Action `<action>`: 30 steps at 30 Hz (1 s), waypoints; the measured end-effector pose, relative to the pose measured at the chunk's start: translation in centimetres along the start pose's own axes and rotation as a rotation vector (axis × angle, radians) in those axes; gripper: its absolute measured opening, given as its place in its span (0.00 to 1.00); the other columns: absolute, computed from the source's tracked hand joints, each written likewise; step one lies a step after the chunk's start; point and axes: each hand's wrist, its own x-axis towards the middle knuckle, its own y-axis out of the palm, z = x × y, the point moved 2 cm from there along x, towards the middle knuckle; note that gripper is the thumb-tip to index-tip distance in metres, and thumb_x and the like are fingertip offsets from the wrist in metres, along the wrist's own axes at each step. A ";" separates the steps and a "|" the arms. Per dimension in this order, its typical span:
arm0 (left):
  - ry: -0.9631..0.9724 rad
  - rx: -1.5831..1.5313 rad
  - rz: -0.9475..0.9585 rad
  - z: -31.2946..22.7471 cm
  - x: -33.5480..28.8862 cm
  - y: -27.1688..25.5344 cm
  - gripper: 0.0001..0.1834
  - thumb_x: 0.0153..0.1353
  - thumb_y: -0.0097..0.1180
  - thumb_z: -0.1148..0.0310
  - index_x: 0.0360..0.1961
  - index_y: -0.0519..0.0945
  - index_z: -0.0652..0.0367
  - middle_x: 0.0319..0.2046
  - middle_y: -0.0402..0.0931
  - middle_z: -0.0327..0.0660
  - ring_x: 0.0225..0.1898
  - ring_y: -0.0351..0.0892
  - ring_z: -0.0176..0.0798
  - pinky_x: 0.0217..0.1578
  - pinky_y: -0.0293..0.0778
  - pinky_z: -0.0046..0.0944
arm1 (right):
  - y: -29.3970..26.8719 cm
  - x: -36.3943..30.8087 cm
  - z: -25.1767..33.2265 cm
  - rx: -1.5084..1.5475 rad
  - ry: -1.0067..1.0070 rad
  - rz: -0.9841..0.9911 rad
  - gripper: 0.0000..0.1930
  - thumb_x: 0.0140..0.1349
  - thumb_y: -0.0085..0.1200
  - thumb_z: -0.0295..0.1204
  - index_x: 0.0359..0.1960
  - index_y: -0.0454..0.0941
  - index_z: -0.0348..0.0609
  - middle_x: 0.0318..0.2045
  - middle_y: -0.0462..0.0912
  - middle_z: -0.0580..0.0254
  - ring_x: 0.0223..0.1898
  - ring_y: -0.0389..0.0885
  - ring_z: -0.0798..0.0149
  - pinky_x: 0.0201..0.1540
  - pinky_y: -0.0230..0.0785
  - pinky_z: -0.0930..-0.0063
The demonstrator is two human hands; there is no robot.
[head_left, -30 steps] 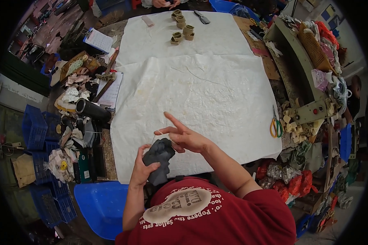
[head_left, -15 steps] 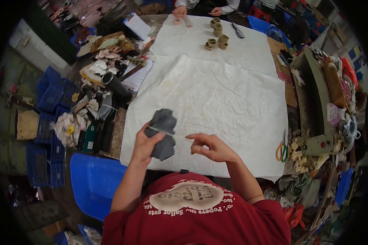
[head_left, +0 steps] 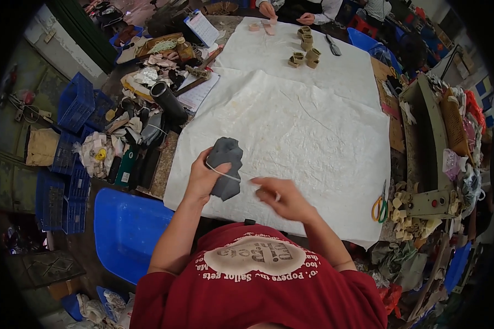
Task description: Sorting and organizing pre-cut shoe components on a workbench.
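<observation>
Head view: a dark grey bundle (head_left: 228, 155), apparently soft and layered with uneven edges, stands out against the white below, a thin pale band (head_left: 231, 176) running slantwise across its front. It sits upright in my left hand (head_left: 204, 176), which is clamped on its left side, thumb over the front. My right hand (head_left: 280, 198) is just to the right, its fingers loosely curled and apart, slightly blurred. Under both, a wrinkled white sheet (head_left: 313, 148) covers most of the worktop (head_left: 166, 167). Scissors (head_left: 382, 200) with orange and green handles lie near its right edge; small tan box-like pieces (head_left: 307, 39) stand at the far end, near a co-worker's hands (head_left: 306, 19). A blue tub (head_left: 129, 233) is at my left.
</observation>
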 end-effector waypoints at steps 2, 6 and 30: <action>-0.112 -0.266 0.111 -0.8 -1.0 -0.6 0.34 0.44 0.62 0.76 0.54 0.63 0.71 0.43 0.72 0.47 0.41 0.74 0.37 0.42 0.73 0.35 | -1.9 -1.4 -3.6 0.135 0.117 -0.201 0.12 0.59 0.51 0.27 0.44 0.73 0.37 0.23 0.74 0.62 0.21 0.72 0.72 0.26 0.66 0.78; -0.059 -0.396 0.218 -2.7 -2.8 0.2 0.33 0.43 0.61 0.77 0.53 0.65 0.70 0.43 0.72 0.46 0.42 0.74 0.36 0.43 0.72 0.35 | -3.9 -1.9 -5.0 0.819 0.138 -0.561 0.06 0.61 0.47 0.28 0.36 0.73 0.41 0.14 0.65 0.69 0.16 0.59 0.76 0.23 0.59 0.78; 0.489 -0.189 0.232 -9.7 -7.5 2.6 0.37 0.35 0.67 0.74 0.50 0.67 0.68 0.43 0.72 0.45 0.46 0.73 0.37 0.48 0.68 0.34 | -2.2 1.2 3.3 0.891 -0.172 -0.353 0.71 0.30 0.73 0.43 0.62 0.18 0.74 0.60 0.58 0.47 0.61 0.58 0.49 0.60 0.54 0.53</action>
